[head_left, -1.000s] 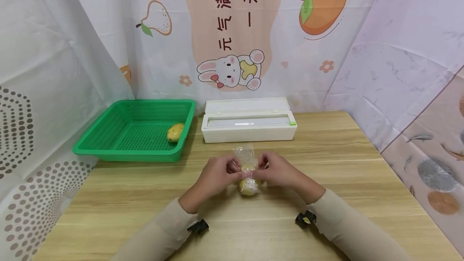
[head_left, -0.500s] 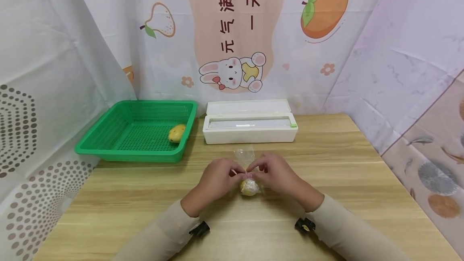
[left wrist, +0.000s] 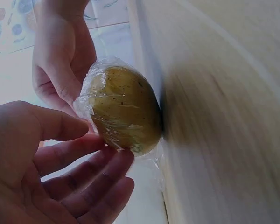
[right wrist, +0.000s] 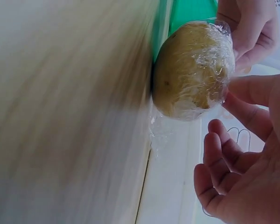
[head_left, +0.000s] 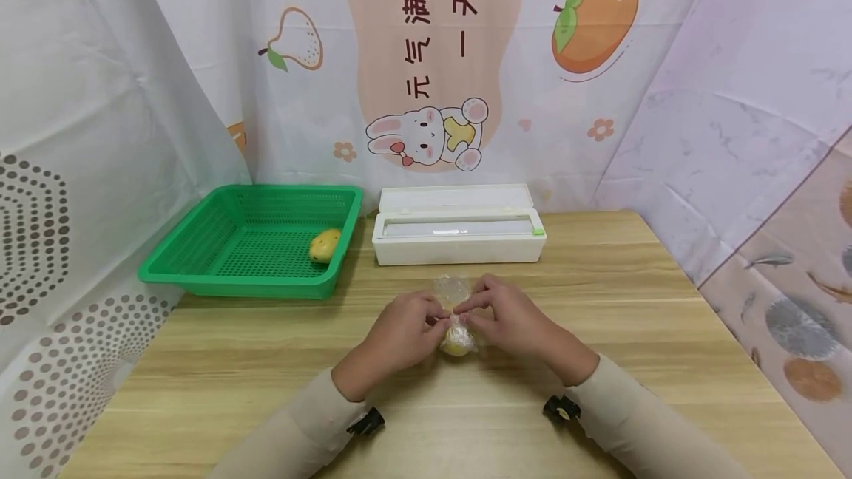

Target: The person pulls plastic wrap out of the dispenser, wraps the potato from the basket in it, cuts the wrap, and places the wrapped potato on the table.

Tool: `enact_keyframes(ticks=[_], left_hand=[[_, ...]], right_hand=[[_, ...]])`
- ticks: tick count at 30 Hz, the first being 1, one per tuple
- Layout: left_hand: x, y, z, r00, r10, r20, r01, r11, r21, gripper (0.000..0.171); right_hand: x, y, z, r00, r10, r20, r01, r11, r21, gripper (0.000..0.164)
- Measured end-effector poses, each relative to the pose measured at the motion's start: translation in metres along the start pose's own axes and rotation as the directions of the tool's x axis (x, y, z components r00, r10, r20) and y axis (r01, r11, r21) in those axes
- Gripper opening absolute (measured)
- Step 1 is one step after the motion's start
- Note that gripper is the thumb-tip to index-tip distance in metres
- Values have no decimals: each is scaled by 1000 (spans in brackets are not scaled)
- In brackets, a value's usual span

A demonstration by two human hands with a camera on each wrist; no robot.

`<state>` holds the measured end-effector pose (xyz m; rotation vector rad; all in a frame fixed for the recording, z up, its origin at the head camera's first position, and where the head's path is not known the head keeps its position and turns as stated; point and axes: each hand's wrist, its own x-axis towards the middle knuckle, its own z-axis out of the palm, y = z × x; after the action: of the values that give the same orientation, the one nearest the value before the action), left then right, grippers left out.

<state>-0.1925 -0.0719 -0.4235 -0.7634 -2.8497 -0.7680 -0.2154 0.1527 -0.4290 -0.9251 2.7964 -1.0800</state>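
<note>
at left we see a green basket (head_left: 233, 286) on the table (head_left: 459, 435), with a bare potato (head_left: 324, 245) against its right wall. next comes our left hand (head_left: 402, 331): thumb and forefinger pinch the clear film (head_left: 452, 290), the other fingers loose. between our hands the wrapped potato (left wrist: 126, 109) rests on the table, film tight and wrinkled round it, a loose flap lying on its far side. just beyond that flap we have a white box (head_left: 459, 249), lid up, a roll inside. to the right, our right hand (head_left: 509, 320) also pinches the film between thumb and forefinger, its remaining fingers half curled.
</note>
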Motion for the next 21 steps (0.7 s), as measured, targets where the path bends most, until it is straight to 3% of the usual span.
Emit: enact_keyframes(ticks=[6, 14, 21], left_hand=[[-5, 4, -2, 999, -38, 20, 37, 998, 43, 29], [-9, 10, 3, 999, -41, 12, 39, 987, 153, 73], [-6, 4, 4, 995, -93, 45, 85, 984, 156, 76]], right_hand=[[1, 3, -1, 996, -88, -5, 87, 993, -77, 13], [2, 3, -3, 992, -127, -3, 125, 978, -168, 6], [1, 4, -5, 989, -145, 19, 146, 970, -194, 4]])
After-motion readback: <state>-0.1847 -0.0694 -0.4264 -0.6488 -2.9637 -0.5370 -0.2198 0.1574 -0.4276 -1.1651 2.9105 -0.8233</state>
